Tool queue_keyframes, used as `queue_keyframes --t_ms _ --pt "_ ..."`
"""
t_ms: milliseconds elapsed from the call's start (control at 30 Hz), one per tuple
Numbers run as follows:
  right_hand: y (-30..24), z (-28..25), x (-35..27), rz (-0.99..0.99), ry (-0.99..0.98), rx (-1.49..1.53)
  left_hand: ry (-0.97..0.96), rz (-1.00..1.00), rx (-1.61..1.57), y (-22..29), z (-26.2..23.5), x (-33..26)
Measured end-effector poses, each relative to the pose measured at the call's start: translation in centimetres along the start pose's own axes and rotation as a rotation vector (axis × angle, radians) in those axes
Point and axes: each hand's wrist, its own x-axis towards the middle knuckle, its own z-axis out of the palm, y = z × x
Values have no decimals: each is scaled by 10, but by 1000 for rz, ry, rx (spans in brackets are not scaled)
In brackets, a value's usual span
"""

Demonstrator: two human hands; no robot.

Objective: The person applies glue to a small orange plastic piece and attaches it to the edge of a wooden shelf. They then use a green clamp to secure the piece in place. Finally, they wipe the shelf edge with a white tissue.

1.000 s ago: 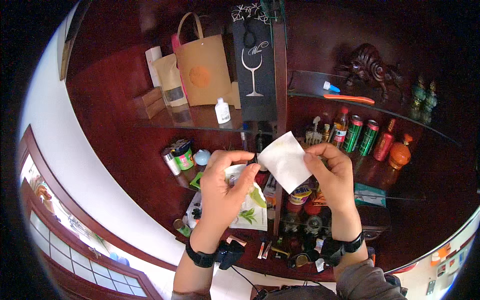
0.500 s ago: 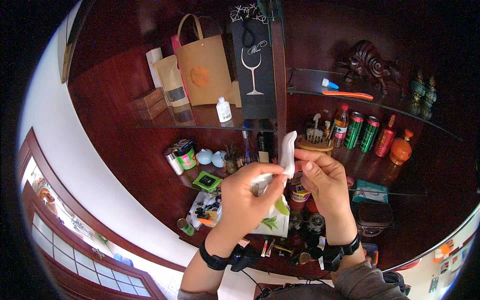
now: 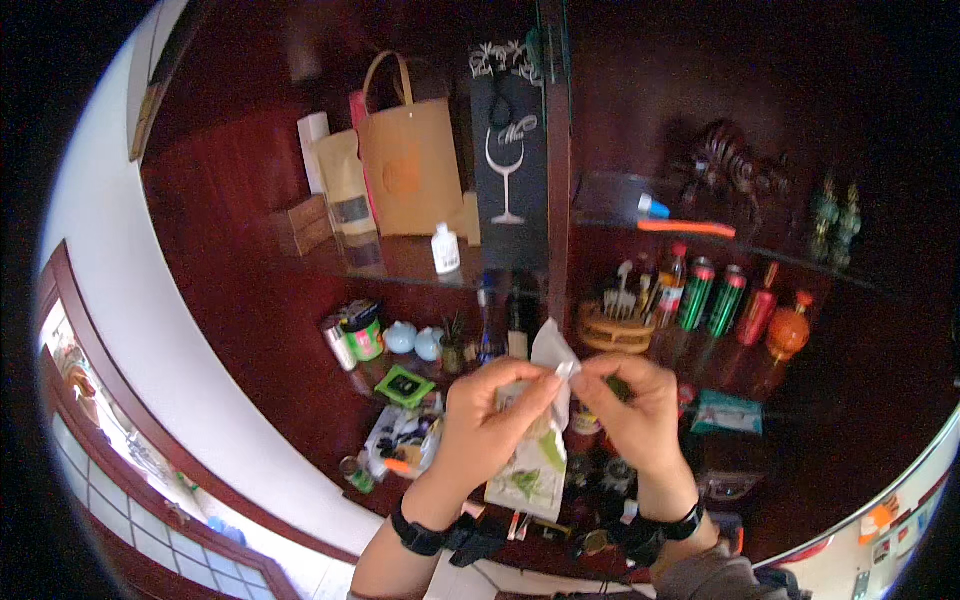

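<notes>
A thin white tissue is held up in front of the shelves. My left hand pinches it between thumb and fingers, and my right hand is closed on it from the other side, fingertips almost meeting. The tissue looks crumpled at the pinch, with a loose flap standing above my fingers. Below and behind it is a white packet with green leaf pictures, partly covered by my left hand. Whether tissue and packet are joined, I cannot tell.
Glass shelves hold a paper bag, a white bottle, green cans, a round orange bottle and a wooden rack. A green packet lies left of my hands. A dark upright post divides the cabinet.
My hands and the tissue have lowered in view. My right fingers, apart beside the tissue before, now pinch it. The whole view has shifted slightly, and more of the leaf-patterned packet shows.
</notes>
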Motion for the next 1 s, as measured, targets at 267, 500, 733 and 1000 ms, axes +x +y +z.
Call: queue_keyframes --t_ms 267,500,733,1000 --pt "29 -52 11 246 84 332 76 -291 -688 7 -16 1" --pt "-4 -27 14 -267 63 -232 11 -213 -455 17 -10 5" --pt "-14 -16 5 135 -261 213 -13 -201 -555 24 -12 10" --pt "-24 -7 53 -103 23 207 114 80 -431 15 -13 44"
